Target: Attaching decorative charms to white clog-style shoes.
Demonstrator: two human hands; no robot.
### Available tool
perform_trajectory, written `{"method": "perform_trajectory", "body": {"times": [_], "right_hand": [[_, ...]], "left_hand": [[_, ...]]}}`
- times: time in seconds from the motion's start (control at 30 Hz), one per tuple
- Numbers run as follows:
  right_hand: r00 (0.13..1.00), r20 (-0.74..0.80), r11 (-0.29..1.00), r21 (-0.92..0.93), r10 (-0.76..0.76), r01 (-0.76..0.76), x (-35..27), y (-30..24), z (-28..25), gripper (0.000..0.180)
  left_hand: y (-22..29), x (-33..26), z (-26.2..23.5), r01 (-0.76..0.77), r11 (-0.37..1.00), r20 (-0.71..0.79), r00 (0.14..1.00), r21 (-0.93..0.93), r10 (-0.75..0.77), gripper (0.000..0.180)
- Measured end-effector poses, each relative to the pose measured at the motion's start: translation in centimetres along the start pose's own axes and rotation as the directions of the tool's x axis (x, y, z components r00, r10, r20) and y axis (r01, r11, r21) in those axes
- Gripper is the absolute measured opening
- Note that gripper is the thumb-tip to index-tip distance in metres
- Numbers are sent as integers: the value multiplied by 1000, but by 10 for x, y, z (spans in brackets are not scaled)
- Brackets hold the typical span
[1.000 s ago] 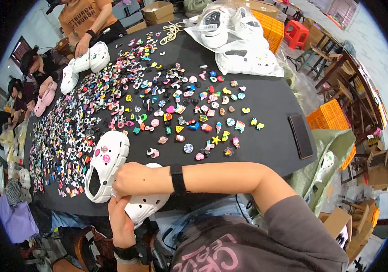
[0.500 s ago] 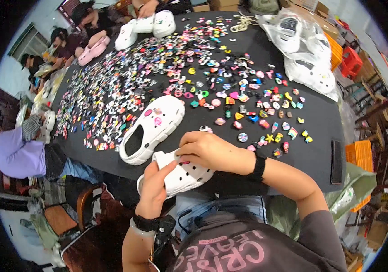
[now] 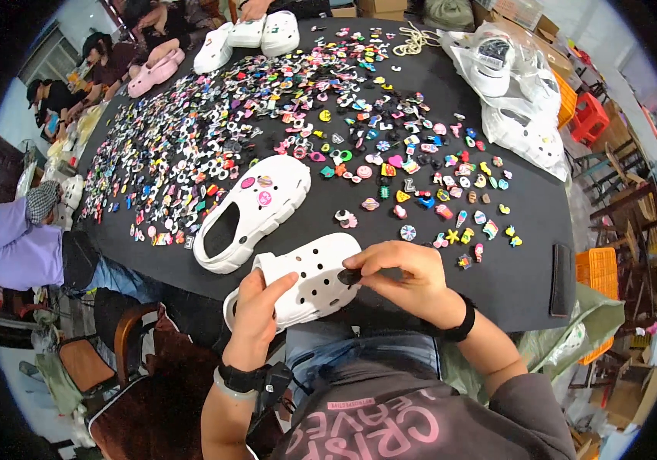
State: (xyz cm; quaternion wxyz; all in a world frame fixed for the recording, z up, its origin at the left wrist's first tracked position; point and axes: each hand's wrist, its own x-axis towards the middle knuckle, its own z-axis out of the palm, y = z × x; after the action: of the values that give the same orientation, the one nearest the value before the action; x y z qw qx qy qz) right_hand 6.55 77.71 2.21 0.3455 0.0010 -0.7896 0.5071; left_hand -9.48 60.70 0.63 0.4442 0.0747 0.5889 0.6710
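Note:
A white foam clog (image 3: 319,257) with round holes rests in my left hand (image 3: 255,313), whose fingers wrap its side while the thumb lies on top. My right hand (image 3: 406,282) is closed in a pinch at the clog's toe end, on a small dark shoe charm (image 3: 349,277). The charm's face cannot be made out. Just beyond lies a second white clog (image 3: 286,184) on the black table, with a few pink and planet-like charms fixed in its upper.
Loose charms (image 3: 190,142) cover the table's left and middle; sparser ones (image 3: 451,213) lie to the right. At the far side are white clogs (image 3: 281,34), a pink clog (image 3: 156,73), cord (image 3: 416,38) and bagged white shoes (image 3: 524,130). Other people sit at left; a dark flat case (image 3: 561,280) lies right.
My right hand has moved from the top of the held clog to its toe end, pinching a dark charm. The pink piece seen under my fingers no longer shows on the clog.

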Motion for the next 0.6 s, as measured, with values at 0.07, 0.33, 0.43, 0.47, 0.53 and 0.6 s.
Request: {"method": "perform_trajectory", "body": {"times": [0.07,0.33,0.43,0.47,0.53,0.6], "right_hand": [[995,-94,997,54,-43,48,-3,-3,-1,22],[988,-142,990,114,-65,82,-8,-9,-3,24],[987,-158,990,133,-23,44,-9,-8,-3,24],[986,-149,994,73,-70,81,-8,-9,-4,24],[984,-136,993,11,-115,118,-5,-10,-5,24],[982,-108,983,-117,-157,145,-3,-13,-7,26]], "left_hand": [[2,-1,1,5,1000,4,1000,7,-5,36],[2,-2,4,-9,1000,0,1000,24,9,39],[-1,-1,1,-17,1000,10,1000,-20,17,36],[-1,-1,1,-16,1000,11,1000,-21,17,36],[-1,-2,1,-18,999,22,1000,-32,19,36],[-1,-2,1,-15,999,24,1000,-36,16,36]]}}
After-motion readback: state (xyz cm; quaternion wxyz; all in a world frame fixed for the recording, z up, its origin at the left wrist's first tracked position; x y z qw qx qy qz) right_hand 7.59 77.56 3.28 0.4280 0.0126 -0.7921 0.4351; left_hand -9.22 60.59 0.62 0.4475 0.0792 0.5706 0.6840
